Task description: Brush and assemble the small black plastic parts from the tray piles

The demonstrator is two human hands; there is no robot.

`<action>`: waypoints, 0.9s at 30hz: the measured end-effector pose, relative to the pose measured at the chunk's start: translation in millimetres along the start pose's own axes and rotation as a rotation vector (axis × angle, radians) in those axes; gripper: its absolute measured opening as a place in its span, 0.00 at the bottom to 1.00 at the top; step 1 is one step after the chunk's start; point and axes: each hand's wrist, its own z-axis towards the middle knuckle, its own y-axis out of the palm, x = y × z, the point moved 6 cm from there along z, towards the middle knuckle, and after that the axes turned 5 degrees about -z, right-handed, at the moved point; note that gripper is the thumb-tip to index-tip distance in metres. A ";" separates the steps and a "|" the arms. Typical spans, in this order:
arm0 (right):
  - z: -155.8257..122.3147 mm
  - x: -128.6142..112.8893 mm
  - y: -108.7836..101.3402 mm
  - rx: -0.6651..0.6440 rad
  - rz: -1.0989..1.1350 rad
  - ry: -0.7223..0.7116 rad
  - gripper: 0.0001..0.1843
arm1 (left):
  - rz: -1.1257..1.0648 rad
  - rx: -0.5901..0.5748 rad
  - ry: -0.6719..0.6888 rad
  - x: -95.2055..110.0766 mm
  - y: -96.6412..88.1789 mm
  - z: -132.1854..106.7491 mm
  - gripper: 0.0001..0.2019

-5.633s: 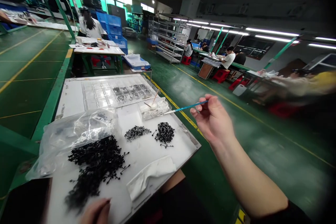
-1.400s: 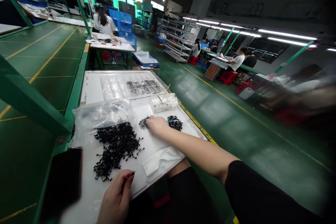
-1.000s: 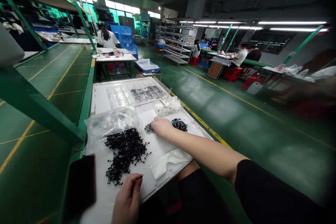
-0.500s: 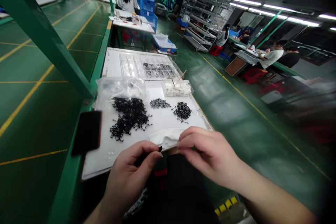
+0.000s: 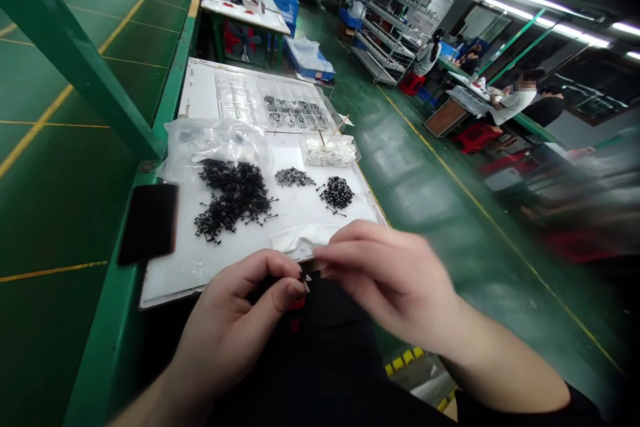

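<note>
My left hand (image 5: 250, 310) pinches a small black part (image 5: 303, 276) between thumb and forefinger, a light tip showing at its end. Just to the right is my right hand (image 5: 387, 273), its fingers drawn together and slightly blurred; whatever they hold is hidden. Behind the hands a folded white cloth (image 5: 303, 238) lies at the table's near edge. Farther back on the white table (image 5: 250, 257) are a big heap of black stemmed parts (image 5: 233, 197), a small pile of silvery pieces (image 5: 294, 177) and a round pile of black parts (image 5: 337, 193).
A phone (image 5: 149, 221) lies at the left edge, near a clear plastic bag (image 5: 215, 143). A clear box (image 5: 330, 150) with white contents and sticks stands at the right. Behind are compartment trays (image 5: 295, 107). A green post (image 5: 85, 60) slants at the left; other people sit farther off.
My right hand's fingers have shifted slightly left and loosened in shape beside the black part. The left hand keeps its pinch. The view has tilted down, so the table sits higher and further left.
</note>
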 end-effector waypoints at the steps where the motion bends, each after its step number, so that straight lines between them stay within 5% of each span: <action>1: 2.1 -0.1 -10.9 0.098 0.030 0.019 0.16 | -0.002 0.000 0.005 0.1 -0.5 -0.5 0.11; 5: 2.7 14.9 -59.8 0.691 0.541 0.131 0.12 | -0.029 0.015 0.000 -0.5 -1.0 -1.4 0.12; 8: 3.1 34.9 -60.7 0.913 1.095 0.152 0.15 | -0.053 -0.012 -0.031 0.8 3.2 -1.9 0.12; 11: 1.8 52.1 -37.6 0.949 1.469 0.229 0.06 | -0.118 -0.049 -0.094 3.0 7.1 -4.5 0.12; 16: -7.3 62.9 -10.6 0.913 1.608 0.316 0.14 | -0.149 -0.017 -0.105 8.6 4.2 -8.8 0.10; 24: -6.3 66.6 -8.0 0.877 1.570 0.314 0.15 | -0.103 0.018 -0.071 10.9 2.8 -8.1 0.09; 27: -7.3 68.7 -27.3 0.871 1.519 0.274 0.13 | -0.090 0.012 -0.052 12.3 1.8 -8.9 0.09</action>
